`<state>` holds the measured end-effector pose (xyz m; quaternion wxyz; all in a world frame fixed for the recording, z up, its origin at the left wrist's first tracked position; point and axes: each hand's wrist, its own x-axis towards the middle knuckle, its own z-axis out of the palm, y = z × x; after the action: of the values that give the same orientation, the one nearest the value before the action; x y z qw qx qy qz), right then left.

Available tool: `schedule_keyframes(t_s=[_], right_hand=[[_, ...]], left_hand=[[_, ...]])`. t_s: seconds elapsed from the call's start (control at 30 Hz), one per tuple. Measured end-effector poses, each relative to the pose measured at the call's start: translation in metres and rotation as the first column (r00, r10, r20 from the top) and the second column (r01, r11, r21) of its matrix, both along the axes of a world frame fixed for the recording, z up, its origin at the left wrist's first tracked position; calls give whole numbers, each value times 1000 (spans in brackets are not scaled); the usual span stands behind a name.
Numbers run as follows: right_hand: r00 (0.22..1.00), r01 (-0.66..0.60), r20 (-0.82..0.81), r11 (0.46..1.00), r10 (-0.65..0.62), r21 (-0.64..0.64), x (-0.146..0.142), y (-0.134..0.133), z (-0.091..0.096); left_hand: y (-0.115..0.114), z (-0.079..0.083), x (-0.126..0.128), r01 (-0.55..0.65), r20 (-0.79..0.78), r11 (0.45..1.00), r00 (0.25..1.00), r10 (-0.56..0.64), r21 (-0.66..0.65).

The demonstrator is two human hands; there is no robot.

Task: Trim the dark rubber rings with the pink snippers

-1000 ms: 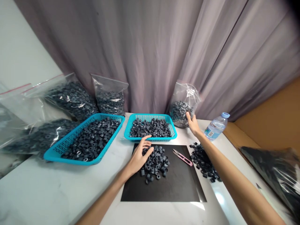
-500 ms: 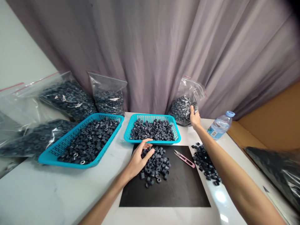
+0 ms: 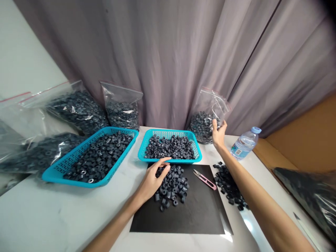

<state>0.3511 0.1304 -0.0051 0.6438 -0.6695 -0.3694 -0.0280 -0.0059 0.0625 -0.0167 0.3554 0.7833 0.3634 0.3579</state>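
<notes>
My left hand reaches over a pile of small dark grey plastic rings on a black mat. Its fingers are stretched out and apart, the tips near the front rim of a blue basket of similar rings. At the back right, my right hand is at the side of a clear zip bag partly filled with such pieces. Thumb and fingers are spread there; the bag rests on the table. Pink thread snips lie on the mat, right of the pile.
A second blue basket full of rings stands left. Filled zip bags line the back and left. To the right are a water bottle, loose black pieces, a cardboard box and a dark plastic bag.
My right hand has loosened from the bag, its fingers spreading, and the bag's top sits differently. My left hand stays over the pile, fingers a little straighter. The view has shifted slightly.
</notes>
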Motion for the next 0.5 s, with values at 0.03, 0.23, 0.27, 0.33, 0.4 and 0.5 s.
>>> schedule_keyframes(t_s=[0.03, 0.23, 0.27, 0.33, 0.4, 0.5], right_hand=[[1000, 15, 9, 1000, -15, 4, -2, -1, 6], [983, 2, 183, 1000, 3, -24, -25, -29, 31], [970, -57, 232, 996, 70, -63, -31, -35, 31], [902, -227, 326, 953, 284, -203, -44, -46, 30], [751, -397, 372, 823, 546, -406, -56, -52, 26], [501, -474, 338, 580, 796, -663, -68, -51, 22]], left_hand=[[0, 0, 0, 1, -3, 1000, 1000, -1, 7], [0, 0, 1, -14, -3, 999, 1000, 14, 37], [0, 0, 1, -18, -3, 999, 1000, 18, 40], [-1, 2, 2, -25, -5, 999, 1000, 25, 42], [-1, 4, 2, -30, -7, 999, 1000, 30, 41], [-1, 5, 2, -36, -9, 998, 999, 36, 41]])
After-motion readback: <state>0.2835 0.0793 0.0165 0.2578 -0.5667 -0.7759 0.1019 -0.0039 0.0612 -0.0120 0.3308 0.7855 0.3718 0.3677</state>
